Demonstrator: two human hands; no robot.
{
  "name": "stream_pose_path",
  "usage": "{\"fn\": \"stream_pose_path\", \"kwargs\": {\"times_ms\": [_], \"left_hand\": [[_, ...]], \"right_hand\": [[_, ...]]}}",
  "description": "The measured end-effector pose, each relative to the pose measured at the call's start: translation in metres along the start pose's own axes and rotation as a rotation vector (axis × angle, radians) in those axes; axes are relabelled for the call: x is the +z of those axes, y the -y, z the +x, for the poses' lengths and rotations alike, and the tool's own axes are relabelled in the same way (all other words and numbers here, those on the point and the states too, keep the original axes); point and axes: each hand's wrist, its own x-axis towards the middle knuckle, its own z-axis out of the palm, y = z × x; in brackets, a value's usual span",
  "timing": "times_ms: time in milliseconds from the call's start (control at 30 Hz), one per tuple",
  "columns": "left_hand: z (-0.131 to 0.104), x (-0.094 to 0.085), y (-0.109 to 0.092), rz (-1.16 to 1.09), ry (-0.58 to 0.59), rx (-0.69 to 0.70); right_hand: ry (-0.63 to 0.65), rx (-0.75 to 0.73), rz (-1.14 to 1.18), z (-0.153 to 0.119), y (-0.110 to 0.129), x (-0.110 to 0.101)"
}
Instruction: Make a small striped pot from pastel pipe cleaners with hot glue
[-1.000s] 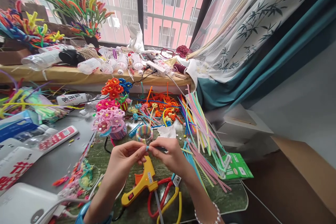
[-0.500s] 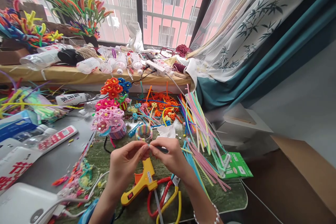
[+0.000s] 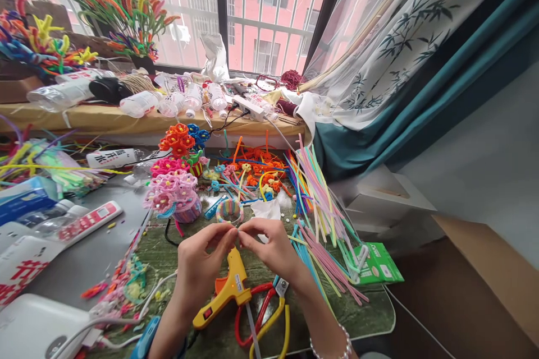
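Note:
My left hand [image 3: 202, 255] and my right hand [image 3: 269, 247] meet fingertip to fingertip above the middle of the table. Both are closed in a pinch, and whatever lies between the fingertips is too small and covered to make out. Just below them lies a yellow hot glue gun [image 3: 225, 294] with a glue stick in its back end. Beside it rest pliers with red handles [image 3: 263, 314] and a tool with yellow handles [image 3: 286, 328], partly behind my right arm. Beyond my fingertips stands a striped pastel ring-shaped piece [image 3: 229, 211] of pipe cleaners.
Pipe-cleaner flowers in a pot [image 3: 172, 196] stand back left. Bundles of pastel pipe cleaners [image 3: 315, 196] lie on the right, near a green packet [image 3: 377, 263]. Orange pipe-cleaner pieces [image 3: 259, 162] fill the back. A white device [image 3: 46, 325] with a cable sits front left.
My hands stay pinched together at nearly the same place; the right fingers have shifted slightly. A dark, thin shape seen by the right fingers before no longer shows. The view has moved slightly.

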Motion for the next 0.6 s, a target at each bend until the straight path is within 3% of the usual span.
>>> {"fn": "stream_pose_path", "kwargs": {"times_ms": [100, 200, 300, 433, 600], "left_hand": [[-0.002, 0.0, 0.001, -0.014, -0.016, -0.042], [-0.008, 0.003, 0.002, 0.02, -0.005, -0.03], [-0.015, 0.008, 0.003, -0.011, 0.036, -0.01], [-0.021, 0.015, 0.001, -0.216, 0.055, -0.053], [-0.019, 0.02, -0.007, -0.37, -0.055, -0.204]], "right_hand": [[-0.143, 0.076, 0.103, 0.001, -0.007, 0.003], [-0.249, 0.244, 0.407, 0.001, -0.01, 0.006], [-0.26, 0.373, 0.662, -0.001, -0.009, 0.008], [-0.3, 0.46, 0.781, -0.005, -0.006, 0.009], [-0.269, 0.456, 0.795, -0.012, -0.008, 0.011]]}}
